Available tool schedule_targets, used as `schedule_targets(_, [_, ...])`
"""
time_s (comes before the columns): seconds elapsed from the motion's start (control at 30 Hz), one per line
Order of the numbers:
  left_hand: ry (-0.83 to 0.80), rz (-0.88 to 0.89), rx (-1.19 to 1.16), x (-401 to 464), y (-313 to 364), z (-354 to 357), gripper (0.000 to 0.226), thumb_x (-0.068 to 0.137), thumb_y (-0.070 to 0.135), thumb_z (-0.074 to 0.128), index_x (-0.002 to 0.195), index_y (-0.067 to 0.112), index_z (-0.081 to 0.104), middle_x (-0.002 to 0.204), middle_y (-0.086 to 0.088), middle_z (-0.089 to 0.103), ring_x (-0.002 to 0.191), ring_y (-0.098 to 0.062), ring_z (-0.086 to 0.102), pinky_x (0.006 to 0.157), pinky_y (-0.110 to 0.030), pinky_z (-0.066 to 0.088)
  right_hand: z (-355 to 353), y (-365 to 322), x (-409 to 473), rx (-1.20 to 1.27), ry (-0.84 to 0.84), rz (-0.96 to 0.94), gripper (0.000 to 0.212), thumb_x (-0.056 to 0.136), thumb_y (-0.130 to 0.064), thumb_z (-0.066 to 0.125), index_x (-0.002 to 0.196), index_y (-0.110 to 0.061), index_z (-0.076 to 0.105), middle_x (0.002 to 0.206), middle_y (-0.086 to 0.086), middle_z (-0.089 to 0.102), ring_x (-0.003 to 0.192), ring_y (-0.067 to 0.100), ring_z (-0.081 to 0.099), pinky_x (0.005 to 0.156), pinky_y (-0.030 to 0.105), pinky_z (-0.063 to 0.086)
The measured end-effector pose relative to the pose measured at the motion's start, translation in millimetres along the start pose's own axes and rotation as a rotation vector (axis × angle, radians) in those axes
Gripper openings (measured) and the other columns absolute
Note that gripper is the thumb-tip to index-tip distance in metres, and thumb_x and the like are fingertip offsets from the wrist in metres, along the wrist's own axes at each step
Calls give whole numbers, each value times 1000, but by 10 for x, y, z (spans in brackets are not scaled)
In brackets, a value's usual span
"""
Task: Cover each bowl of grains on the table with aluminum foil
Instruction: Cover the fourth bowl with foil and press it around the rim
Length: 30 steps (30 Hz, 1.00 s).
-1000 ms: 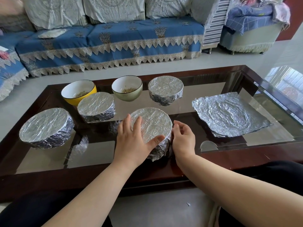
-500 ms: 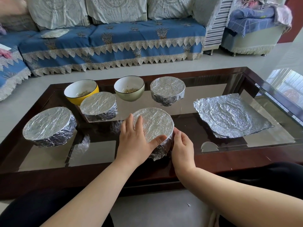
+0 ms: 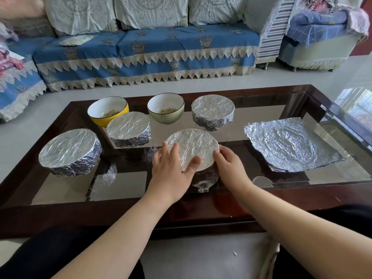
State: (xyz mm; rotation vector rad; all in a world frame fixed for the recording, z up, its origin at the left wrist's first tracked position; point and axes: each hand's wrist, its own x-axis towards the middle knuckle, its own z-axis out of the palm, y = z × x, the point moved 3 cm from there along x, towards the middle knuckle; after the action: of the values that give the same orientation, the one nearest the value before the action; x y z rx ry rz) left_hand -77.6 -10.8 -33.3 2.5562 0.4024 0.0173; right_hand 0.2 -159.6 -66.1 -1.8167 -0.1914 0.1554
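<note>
A foil-covered bowl [image 3: 195, 146] stands at the table's near middle. My left hand [image 3: 171, 170] presses its left side with straight fingers, the thumb lying on the foil top. My right hand [image 3: 231, 168] curls its fingers over the bowl's right rim. Three more foil-covered bowls stand at the far right [image 3: 212, 109], the middle left [image 3: 128, 125] and the left [image 3: 68, 150]. A yellow bowl [image 3: 96, 120] and a pale green bowl [image 3: 167, 118] at the back are uncovered, with grains inside. A loose, crinkled foil sheet [image 3: 289, 143] lies flat on the right.
The glass-topped table has a dark wooden frame [image 3: 120, 216]. A blue-covered sofa [image 3: 149, 51] runs behind it across a strip of pale floor, with an armchair [image 3: 314, 45] at the back right. My dark-clothed knees are against the near edge.
My right hand has slid from the bowl's near-right side up to its right rim. My left hand stays on the bowl's left side.
</note>
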Motion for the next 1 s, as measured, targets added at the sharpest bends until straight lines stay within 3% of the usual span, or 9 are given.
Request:
schedule_targets(0.1, [45,-1,31,-13,-41,-76,109,66,83,6,157,23,14,166,-6,-1,148,-30,3,120,-47,9,-53,-8,100,39,-18,19,31,98,-22,50,129,-15,53,109,-8,65,102,8,62,96,32,49])
schedule_targets(0.17, [79,11,113,23,-75,-110,110,67,85,-1,156,23,15,164,-5,11,143,-30,14,115,-48,17,-57,13,140,66,-20,37,27,99,-20,51,124,-12,49,112,-4,64,107,13,61,99,37,48])
schedule_targets(0.3, [169,67,343,97,-134,-144,127,58,90,-25,155,21,17,155,-2,34,135,-28,25,108,-46,25,-68,26,175,31,-23,34,20,99,-22,50,117,-14,51,103,-6,64,101,15,61,93,34,47])
schedule_targets(0.37, [171,94,407,136,-158,-128,128,59,91,-25,156,19,16,160,-7,24,144,-29,16,115,-46,16,-68,37,174,31,-21,27,16,99,-25,50,113,-17,52,100,-6,65,98,15,62,90,36,47])
schedule_targets(0.43, [120,158,421,175,-171,-84,128,57,93,-22,158,18,6,165,-9,2,151,-27,-6,120,-44,-2,-66,60,181,31,-14,18,14,99,-26,50,111,-19,53,103,-7,65,97,11,61,91,35,46])
schedule_targets(0.53, [11,237,308,215,-181,-35,132,53,98,-14,158,19,-5,165,-6,-14,151,-19,-16,116,-32,-12,-60,68,174,57,-2,-18,9,99,-24,51,107,-24,55,127,-4,58,106,3,57,99,27,43])
schedule_targets(0.67, [-46,228,235,224,-191,-20,138,47,103,-6,158,21,-8,165,-4,-12,151,-20,-11,118,-34,-6,-64,144,137,80,29,-39,17,99,-32,50,109,-31,63,119,-1,64,112,9,59,101,35,46])
schedule_targets(0.8, [-72,192,195,211,-182,-3,141,43,106,0,158,23,-7,165,-3,-14,151,-27,-6,121,-46,6,6,228,-22,225,39,-62,33,104,-34,42,130,-23,59,126,-8,64,120,3,56,103,27,44])
schedule_targets(1.0, [-63,189,173,224,-193,7,142,44,107,5,158,23,-4,165,0,-13,151,-27,-1,120,-46,10,25,302,-33,410,141,66,14,100,-27,53,105,-18,62,103,6,70,96,20,66,87,40,54])
